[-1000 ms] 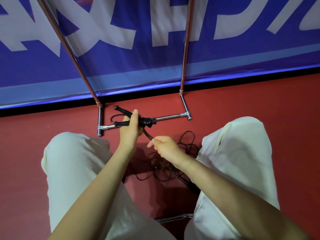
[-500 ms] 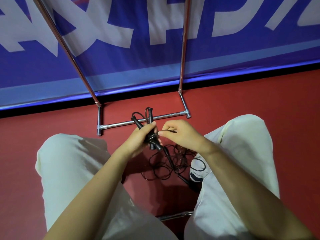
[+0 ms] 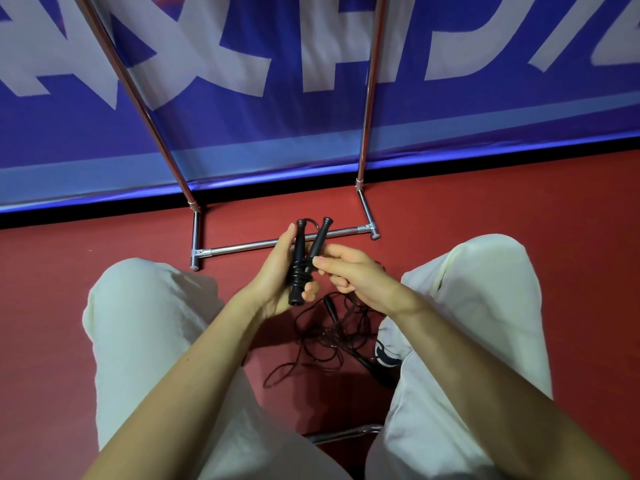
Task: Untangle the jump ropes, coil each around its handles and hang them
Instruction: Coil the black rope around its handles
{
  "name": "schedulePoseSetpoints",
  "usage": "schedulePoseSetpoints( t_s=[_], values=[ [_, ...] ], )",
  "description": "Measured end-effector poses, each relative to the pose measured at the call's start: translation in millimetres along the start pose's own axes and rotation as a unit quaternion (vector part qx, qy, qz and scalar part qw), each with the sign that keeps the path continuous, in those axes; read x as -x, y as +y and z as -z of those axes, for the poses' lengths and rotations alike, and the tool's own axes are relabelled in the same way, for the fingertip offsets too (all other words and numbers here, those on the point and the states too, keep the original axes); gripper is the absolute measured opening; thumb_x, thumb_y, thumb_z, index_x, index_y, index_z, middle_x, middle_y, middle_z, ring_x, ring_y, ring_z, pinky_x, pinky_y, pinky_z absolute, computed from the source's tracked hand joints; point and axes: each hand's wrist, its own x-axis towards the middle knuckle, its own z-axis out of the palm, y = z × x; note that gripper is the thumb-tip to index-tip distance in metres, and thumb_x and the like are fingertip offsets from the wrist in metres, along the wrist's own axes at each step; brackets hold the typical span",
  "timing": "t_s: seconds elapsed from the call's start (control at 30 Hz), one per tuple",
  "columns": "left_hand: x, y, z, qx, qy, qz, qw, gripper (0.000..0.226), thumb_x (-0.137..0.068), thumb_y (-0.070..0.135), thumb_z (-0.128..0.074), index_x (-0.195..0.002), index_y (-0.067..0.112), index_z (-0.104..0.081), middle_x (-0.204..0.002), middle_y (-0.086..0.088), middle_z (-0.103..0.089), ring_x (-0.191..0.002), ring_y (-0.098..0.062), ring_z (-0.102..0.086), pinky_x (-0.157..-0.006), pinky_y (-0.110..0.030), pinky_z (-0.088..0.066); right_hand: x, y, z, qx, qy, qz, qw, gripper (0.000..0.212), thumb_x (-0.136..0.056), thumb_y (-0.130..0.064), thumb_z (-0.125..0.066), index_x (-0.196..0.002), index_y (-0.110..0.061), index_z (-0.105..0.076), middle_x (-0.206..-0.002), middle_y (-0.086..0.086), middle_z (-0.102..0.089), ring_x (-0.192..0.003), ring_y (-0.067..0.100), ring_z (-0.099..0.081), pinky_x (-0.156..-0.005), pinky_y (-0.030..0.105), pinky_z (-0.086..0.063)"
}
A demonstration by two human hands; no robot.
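My left hand [image 3: 275, 271] grips two black jump rope handles [image 3: 300, 251] side by side, pointing up, with black cord coiled round their middle [image 3: 300, 276]. My right hand [image 3: 349, 270] sits just to the right of the coil, fingers curled and pinching the cord's end against the handles. Below my hands a tangle of dark rope [image 3: 325, 337] lies on the red floor between my knees, with another black handle [image 3: 330, 306] sticking out of it.
A chrome rack [image 3: 273, 243] stands on the red floor in front of me, its two uprights [image 3: 369, 98] rising against a blue banner. My knees in pale trousers [image 3: 145, 313] flank the tangle. A metal chair rail [image 3: 346, 434] shows below.
The handles have been turned from lying sideways to pointing up in my left hand. My right hand has come up from the loose cord to the coil.
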Motion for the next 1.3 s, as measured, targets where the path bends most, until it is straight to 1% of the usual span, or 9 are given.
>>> schedulePoseSetpoints(
  t_s=[0.17,0.3,0.4,0.5,0.6,0.67,0.93,1.1,1.3],
  values=[
    [-2.8,-4.6,-1.3,-0.076,0.075,0.033,0.994,0.067,-0.096,0.068,-0.026,-0.089,0.009,-0.056,-0.062,-0.005,-0.048,-0.038,-0.017,-0.049,-0.038,-0.02,-0.042,-6.2,6.3,-9.7,-0.055,0.037,0.009,0.998,0.01,-0.097,-0.014,-0.055,-0.089,-0.014,-0.062,-0.058,-0.007,-0.041,-0.044,0.003,-0.024,-0.041,0.017,-0.016],
    [-14.2,-11.9,-2.1,-0.067,0.159,-0.027,0.985,0.049,-0.104,0.05,-0.03,-0.107,0.01,-0.056,-0.075,-0.005,-0.064,-0.047,-0.017,-0.063,-0.043,-0.023,-0.049,-10.5,7.6,-9.9,-0.046,0.148,0.031,0.987,0.007,-0.096,-0.015,-0.058,-0.09,-0.011,-0.059,-0.05,-0.013,-0.044,-0.043,0.006,-0.027,-0.041,0.017,-0.02],
    [-16.0,-13.0,-4.7,-0.147,0.175,-0.08,0.97,0.04,-0.107,0.04,-0.03,-0.105,0.013,-0.061,-0.088,-0.008,-0.068,-0.053,-0.014,-0.063,-0.049,-0.025,-0.052,-14.2,2.6,-3.5,-0.064,0.204,0.03,0.976,0.009,-0.096,-0.016,-0.058,-0.09,-0.01,-0.055,-0.049,-0.015,-0.049,-0.043,0.005,-0.033,-0.04,0.016,-0.023],
    [-13.9,-23.6,-5.4,-0.307,0.19,-0.16,0.919,0.037,-0.106,0.037,-0.033,-0.097,0.012,-0.059,-0.073,-0.009,-0.066,-0.045,-0.013,-0.054,-0.049,-0.027,-0.046,-15.7,3.3,-5.6,-0.071,0.199,0.023,0.977,0.012,-0.097,-0.016,-0.057,-0.099,-0.005,-0.054,-0.055,-0.014,-0.051,-0.045,0.005,-0.038,-0.04,0.015,-0.025],
    [-16.5,-23.5,-1.5,-0.363,0.216,-0.159,0.892,0.061,-0.107,0.04,-0.021,-0.076,0.007,-0.061,-0.051,-0.006,-0.059,-0.037,-0.011,-0.048,-0.046,-0.024,-0.036,-15.6,3.9,-7.8,-0.075,0.181,0.022,0.98,0.011,-0.097,-0.018,-0.057,-0.092,-0.009,-0.052,-0.053,-0.012,-0.045,-0.047,0.006,-0.039,-0.041,0.016,-0.025],
    [-18.3,-17.5,1.9,-0.337,0.208,-0.144,0.907,0.074,-0.107,0.043,-0.014,-0.071,-0.001,-0.062,-0.045,-0.008,-0.055,-0.034,-0.014,-0.045,-0.045,-0.024,-0.034,-15.5,1.4,-6.8,-0.07,0.168,0.03,0.983,0.016,-0.098,-0.018,-0.056,-0.083,-0.015,-0.05,-0.059,-0.008,-0.041,-0.049,0.008,-0.039,-0.041,0.016,-0.025],
    [-10.1,-20.4,-6.9,-0.157,0.081,-0.077,0.981,0.054,-0.106,0.049,-0.021,-0.098,0.014,-0.061,-0.053,-0.01,-0.06,-0.035,-0.016,-0.046,-0.031,-0.015,-0.025,-16.3,-8.5,7.2,0.029,0.122,0.036,0.991,0.012,-0.099,-0.018,-0.053,-0.09,-0.014,-0.046,-0.06,0.0,-0.035,-0.045,0.008,-0.028,-0.042,0.018,-0.022],
    [-8.7,-24.3,-15.4,-0.125,0.072,-0.097,0.985,0.047,-0.106,0.046,-0.024,-0.105,0.013,-0.058,-0.057,-0.01,-0.062,-0.034,-0.015,-0.044,-0.03,-0.015,-0.021,-16.1,-10.0,16.7,0.1,0.107,0.07,0.987,0.009,-0.099,-0.02,-0.054,-0.093,-0.014,-0.051,-0.049,-0.016,-0.039,-0.043,0.0,-0.034,-0.046,0.013,-0.028],
    [-9.2,-28.4,-10.8,-0.342,0.143,-0.206,0.906,0.034,-0.108,0.034,-0.024,-0.093,0.023,-0.053,-0.052,-0.009,-0.059,-0.034,-0.018,-0.046,-0.04,-0.022,-0.037,-14.0,-0.8,6.2,0.117,0.159,0.061,0.978,0.022,-0.096,-0.04,-0.053,-0.08,-0.025,-0.051,-0.053,-0.02,-0.039,-0.05,0.0,-0.038,-0.055,0.019,-0.03]
  ],
)
